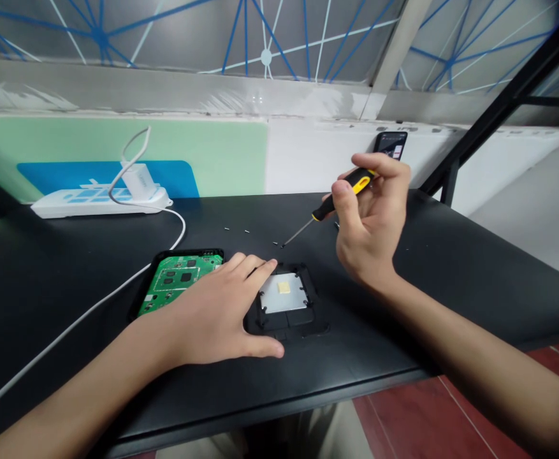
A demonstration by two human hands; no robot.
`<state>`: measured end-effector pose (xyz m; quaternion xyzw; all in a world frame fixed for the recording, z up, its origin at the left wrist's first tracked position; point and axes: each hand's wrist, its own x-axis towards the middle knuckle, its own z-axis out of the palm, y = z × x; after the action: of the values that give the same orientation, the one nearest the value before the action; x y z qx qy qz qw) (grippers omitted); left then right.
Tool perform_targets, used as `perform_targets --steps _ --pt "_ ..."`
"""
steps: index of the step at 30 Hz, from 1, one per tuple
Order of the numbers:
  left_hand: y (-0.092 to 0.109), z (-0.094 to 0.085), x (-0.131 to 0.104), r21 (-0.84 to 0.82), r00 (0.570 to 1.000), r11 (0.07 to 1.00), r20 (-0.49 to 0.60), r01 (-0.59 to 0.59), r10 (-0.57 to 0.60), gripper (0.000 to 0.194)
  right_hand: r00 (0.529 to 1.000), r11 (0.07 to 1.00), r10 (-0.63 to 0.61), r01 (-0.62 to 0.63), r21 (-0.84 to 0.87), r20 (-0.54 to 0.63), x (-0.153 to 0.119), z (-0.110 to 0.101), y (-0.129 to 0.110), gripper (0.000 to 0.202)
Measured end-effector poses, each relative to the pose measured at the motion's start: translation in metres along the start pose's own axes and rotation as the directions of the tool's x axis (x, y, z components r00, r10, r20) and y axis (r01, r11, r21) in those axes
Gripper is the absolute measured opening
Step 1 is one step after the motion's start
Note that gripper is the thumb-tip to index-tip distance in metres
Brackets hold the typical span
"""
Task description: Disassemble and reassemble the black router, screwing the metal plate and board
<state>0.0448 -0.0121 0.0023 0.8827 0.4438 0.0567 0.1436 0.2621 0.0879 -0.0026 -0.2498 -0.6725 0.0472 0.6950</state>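
My right hand (372, 217) is closed round the black and yellow handle of a screwdriver (324, 207), its shaft slanting down to the left. At its tip is a tiny dark screw (283, 246), with another small screw (275, 243) close by on the table. My left hand (217, 309) has its fingers and thumb stretched apart along the left edge of a black plastic cover (291, 319), which carries a silver metal plate (272, 301) with a pale yellow pad (284, 288). Left of that hand, partly hidden by it, a green circuit board (171, 280) sits in a black casing (188, 252).
Two more small screws (247, 231) lie farther back on the black table (379, 344). A white power strip (92, 203) with a charger (139, 182) stands at the back left; its white cable (83, 316) crosses the table. A phone (391, 144) leans against the wall behind my right hand.
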Motion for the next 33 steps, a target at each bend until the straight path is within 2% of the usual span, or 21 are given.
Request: perform_targets --steps 2,6,11,16,20,27,33 --pt "0.000 0.000 0.000 0.003 1.000 1.000 0.003 0.000 0.000 0.101 0.994 0.995 0.095 -0.094 -0.014 0.050 -0.002 0.001 0.003 0.031" --pt "0.002 -0.001 0.002 0.011 1.000 1.000 0.023 0.013 -0.013 0.103 0.951 0.955 0.295 -0.290 -0.068 0.095 -0.005 0.002 0.010 0.032" --pt "0.002 -0.001 0.002 0.006 1.000 1.000 0.017 0.016 -0.016 0.103 0.912 0.910 0.400 -0.382 -0.161 0.096 -0.003 0.001 0.023 0.023" --pt "0.001 -0.001 0.000 0.005 0.999 1.000 0.032 0.022 -0.022 0.105 0.907 0.896 0.414 -0.389 -0.215 0.081 0.001 -0.001 0.020 0.021" --pt "0.001 -0.001 0.000 -0.005 1.000 1.000 0.021 0.020 -0.019 0.104 0.916 0.909 0.380 -0.344 -0.237 0.127 0.001 -0.002 0.014 0.021" --pt "0.000 0.000 0.001 -0.017 1.000 1.000 -0.008 0.006 -0.006 0.101 0.954 0.965 0.263 -0.259 -0.046 0.145 -0.003 0.000 0.013 0.027" --pt "0.000 -0.001 0.002 -0.008 1.000 1.000 0.002 0.010 -0.010 0.102 0.926 0.942 0.334 -0.321 -0.100 0.176 -0.004 0.001 0.016 0.028"
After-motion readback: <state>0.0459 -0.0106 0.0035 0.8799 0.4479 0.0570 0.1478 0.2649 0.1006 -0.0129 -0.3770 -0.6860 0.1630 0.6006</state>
